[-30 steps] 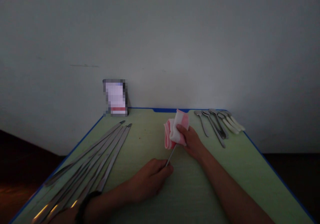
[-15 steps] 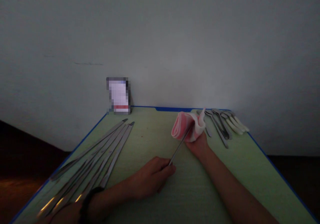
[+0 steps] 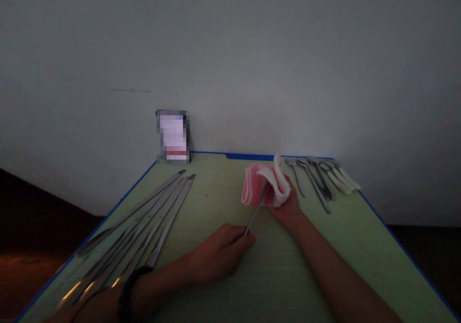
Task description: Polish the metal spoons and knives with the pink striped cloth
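Observation:
My left hand is closed round one end of a thin metal piece of cutlery. Its far end disappears into the folds of a pink and white cloth, so I cannot tell its kind. Behind and under that cloth, my right hand grips it, with the fingers mostly hidden. Both hands are above the middle of the green table.
Several table knives lie side by side on the left, partly behind my left forearm. Metal spoons and spoons with white handles rest at the back right. A phone with a blurred screen leans on the wall.
The cloth and my right hand have shifted slightly left and toward my left hand along the metal piece. One corner of the cloth stands higher. My left hand stays nearly still.

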`<action>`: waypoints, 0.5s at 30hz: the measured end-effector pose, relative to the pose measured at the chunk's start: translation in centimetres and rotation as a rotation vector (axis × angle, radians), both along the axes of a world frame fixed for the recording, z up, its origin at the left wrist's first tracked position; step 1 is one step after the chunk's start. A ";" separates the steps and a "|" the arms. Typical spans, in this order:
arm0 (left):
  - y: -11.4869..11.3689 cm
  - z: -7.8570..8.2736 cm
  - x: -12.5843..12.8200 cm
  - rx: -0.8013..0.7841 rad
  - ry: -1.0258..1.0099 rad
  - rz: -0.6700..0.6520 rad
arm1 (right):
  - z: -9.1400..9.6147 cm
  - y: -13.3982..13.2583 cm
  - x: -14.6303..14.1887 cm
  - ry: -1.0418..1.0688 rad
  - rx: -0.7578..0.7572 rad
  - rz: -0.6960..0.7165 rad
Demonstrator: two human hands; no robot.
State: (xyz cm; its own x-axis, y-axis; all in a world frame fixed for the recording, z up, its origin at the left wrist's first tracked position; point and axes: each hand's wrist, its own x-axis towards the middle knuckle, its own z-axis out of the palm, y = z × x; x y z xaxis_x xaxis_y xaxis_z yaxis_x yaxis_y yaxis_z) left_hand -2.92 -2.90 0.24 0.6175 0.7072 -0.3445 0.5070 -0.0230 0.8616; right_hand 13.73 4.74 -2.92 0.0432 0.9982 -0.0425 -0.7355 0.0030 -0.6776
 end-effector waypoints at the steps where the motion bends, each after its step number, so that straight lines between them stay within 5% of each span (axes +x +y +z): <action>1: 0.0 0.0 0.0 0.004 0.009 0.001 | 0.2 0.0 -0.1 0.030 -0.043 0.056; 4: 0.0 0.1 0.1 0.000 0.024 0.005 | 0.5 0.1 -0.4 0.063 -0.150 0.152; 15: 0.0 0.9 0.2 0.254 0.044 -0.079 | 0.4 0.6 -0.2 0.217 -0.174 0.070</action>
State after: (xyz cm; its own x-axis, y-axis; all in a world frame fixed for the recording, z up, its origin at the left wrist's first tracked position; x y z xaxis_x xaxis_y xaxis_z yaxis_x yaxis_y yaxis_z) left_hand -2.73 -2.88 1.11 0.6626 0.7245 -0.1898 0.5322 -0.2772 0.8000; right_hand 13.54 5.36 -2.56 -0.0546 0.9753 -0.2142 -0.8576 -0.1557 -0.4903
